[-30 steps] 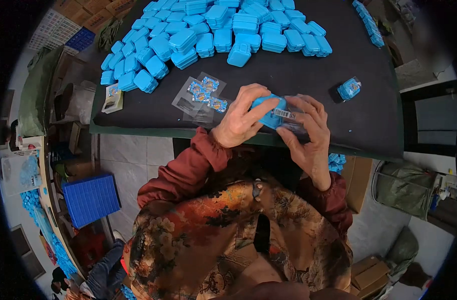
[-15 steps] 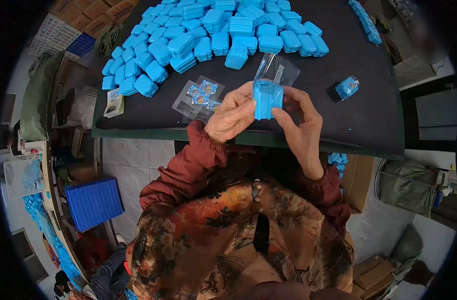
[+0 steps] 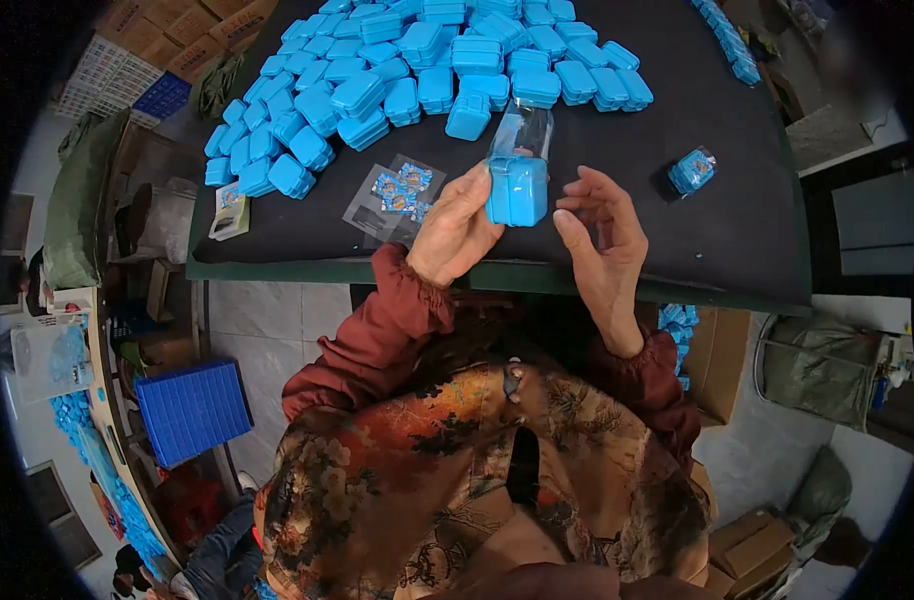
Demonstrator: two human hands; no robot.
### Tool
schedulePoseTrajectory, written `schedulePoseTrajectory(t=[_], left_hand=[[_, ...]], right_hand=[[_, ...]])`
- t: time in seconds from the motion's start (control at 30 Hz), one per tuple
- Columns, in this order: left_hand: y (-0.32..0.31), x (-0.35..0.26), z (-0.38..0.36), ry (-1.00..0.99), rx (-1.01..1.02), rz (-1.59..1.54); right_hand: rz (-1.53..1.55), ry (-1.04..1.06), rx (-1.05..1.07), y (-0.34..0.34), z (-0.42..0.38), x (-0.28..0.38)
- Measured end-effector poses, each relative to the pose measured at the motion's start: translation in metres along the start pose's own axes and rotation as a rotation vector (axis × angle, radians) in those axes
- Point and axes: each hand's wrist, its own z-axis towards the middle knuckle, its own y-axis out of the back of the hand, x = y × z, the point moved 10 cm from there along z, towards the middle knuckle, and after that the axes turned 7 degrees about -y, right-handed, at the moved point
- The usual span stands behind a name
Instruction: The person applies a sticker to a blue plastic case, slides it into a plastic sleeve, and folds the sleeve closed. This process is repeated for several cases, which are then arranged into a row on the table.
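My left hand [image 3: 459,228] grips a small blue plastic case [image 3: 518,192] from its left side, above the front edge of the table. A clear plastic bag [image 3: 523,130] surrounds the case, and its loose end sticks up past the top. Just to the right, my right hand [image 3: 607,230] is apart from the case, fingers spread and curved, holding nothing. Left of my left hand, printed stickers [image 3: 402,190] lie with clear bags on the black tabletop. Farther right on the table sits a bagged blue case with a printed label [image 3: 693,172].
A large heap of blue cases [image 3: 377,70] covers the back of the black table [image 3: 617,150]. Several packed cases line its far right edge [image 3: 729,42]. Below on the left is a blue crate [image 3: 194,412]; a cardboard box [image 3: 719,365] stands under the right side.
My right hand has let go of the bagged case and moved slightly away to the right. The case has shifted a little left and turned in my left hand.
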Motion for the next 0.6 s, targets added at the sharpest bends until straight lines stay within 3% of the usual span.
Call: schedulePoseTrajectory(t=[0.03,0.1,0.23,0.4,0.6], left_hand=[[0.002,0.002,-0.001,0.003,0.002,0.000],[0.001,0.009,-0.003,0.053,0.006,-0.242],[-0.008,0.011,-0.003,0.074,0.031,-0.216],[-0.008,0.004,-0.006,0.034,-0.074,0.078],[-0.010,-0.001,-0.012,-0.022,-0.112,0.417]], right_hand=[[0.000,0.000,-0.003,0.002,0.000,0.000],[-0.095,0.219,0.045,-0.002,-0.004,0.020],[-0.316,0.431,0.042,-0.009,-0.012,0.041],[-0.593,0.669,0.023,-0.017,-0.020,0.055],[-0.740,0.705,0.070,-0.024,-0.023,0.053]])
